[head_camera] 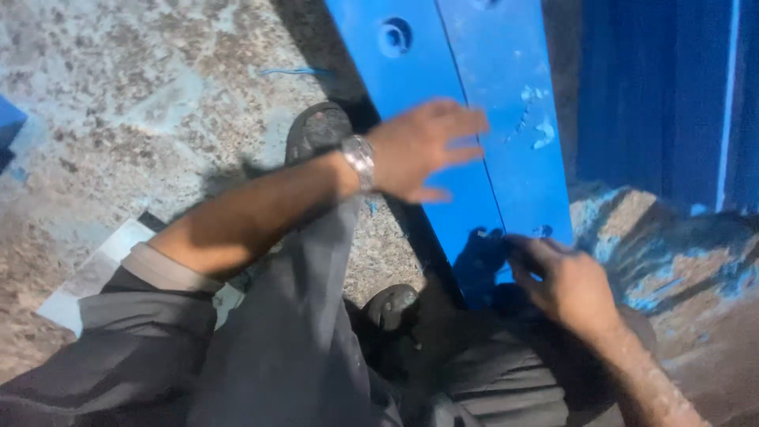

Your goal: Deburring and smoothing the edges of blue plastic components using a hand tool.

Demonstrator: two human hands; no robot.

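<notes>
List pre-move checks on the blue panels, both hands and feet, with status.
1. Left hand over the blue panels, fingers spread: ok; contact cannot tell, blurred.
2. Right hand at the panels' near end: ok; grip cannot tell.
3. Seam between the two panels closed along its visible length: ok.
4. Sandalled feet beside the panels' left edge, not under them: ok.
5. Panel hole unobstructed: ok.

On my left hand point(419, 150) side I wear a silver metal wristwatch point(360, 162) and a grey sleeve point(150, 308) rolled to the elbow. My right hand point(565, 281) is bare. Grey trousers point(300, 340), dark rounded sandals point(316, 130).
</notes>
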